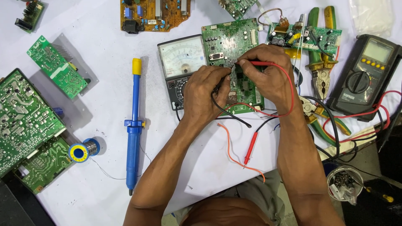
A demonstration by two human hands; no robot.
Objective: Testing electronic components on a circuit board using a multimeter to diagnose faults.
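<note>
A green circuit board (231,42) lies on the white table, partly over an analog multimeter (181,58) with a needle dial. My right hand (270,75) pinches a red test probe (261,63) whose tip touches the board near its middle. My left hand (203,94) grips a black test probe (217,88) against the board, its black lead looping out below. Both hands rest on the board and hide its lower half.
A blue and yellow desoldering pump (134,125) and a solder spool (82,150) lie left. More circuit boards (25,121) sit at the left edge and the top. Pliers (321,62), a dark digital multimeter (363,75), a spare red probe (250,146) and tangled leads lie right.
</note>
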